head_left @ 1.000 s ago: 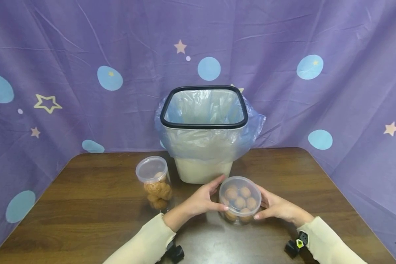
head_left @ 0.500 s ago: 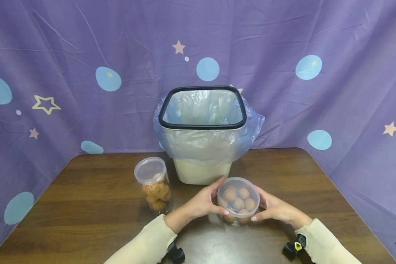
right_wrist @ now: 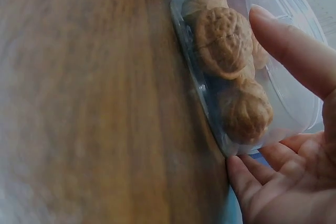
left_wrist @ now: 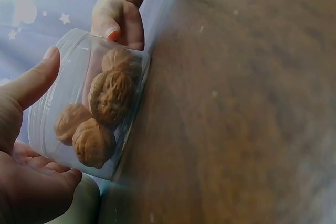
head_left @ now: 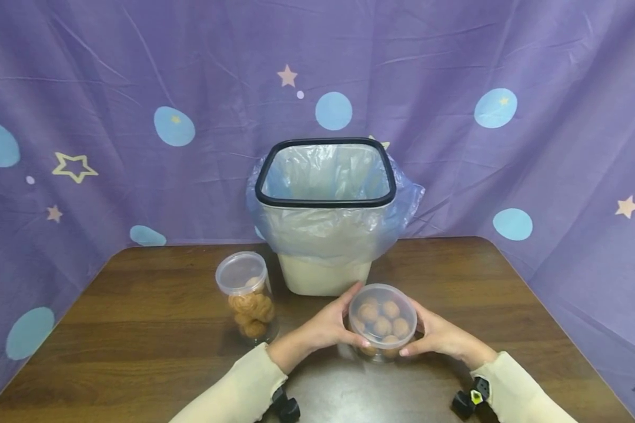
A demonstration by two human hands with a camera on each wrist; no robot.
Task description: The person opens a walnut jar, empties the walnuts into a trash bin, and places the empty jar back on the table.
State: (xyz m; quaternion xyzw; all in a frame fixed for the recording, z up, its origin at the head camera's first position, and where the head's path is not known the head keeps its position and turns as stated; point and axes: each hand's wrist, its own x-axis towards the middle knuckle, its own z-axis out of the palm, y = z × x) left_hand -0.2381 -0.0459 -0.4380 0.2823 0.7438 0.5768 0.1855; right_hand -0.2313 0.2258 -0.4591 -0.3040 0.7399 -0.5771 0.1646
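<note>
A short clear plastic jar [head_left: 383, 317] with a frosted lid and several walnuts [left_wrist: 111, 98] in it stands upright on the table, before the bin. My left hand [head_left: 325, 324] holds its left side, thumb at the front and fingers behind. From the right, my right hand [head_left: 445, 337] grips the same jar, its thumb [right_wrist: 289, 45] along the near wall. The lid sits on the jar. Left of my hands stands a taller clear jar [head_left: 247, 296], lidded and partly filled with walnuts, touched by neither hand.
A cream bin [head_left: 323, 273] with a black rim and a blue plastic liner [head_left: 407, 200] stands behind the jars. The brown wooden table [head_left: 137, 341] ends at a purple patterned curtain [head_left: 428, 70] at the back and sides.
My thumbs have shifted slightly towards each other around the front of the short jar. Both jars and the bin stay in place; the head view has shifted a little.
</note>
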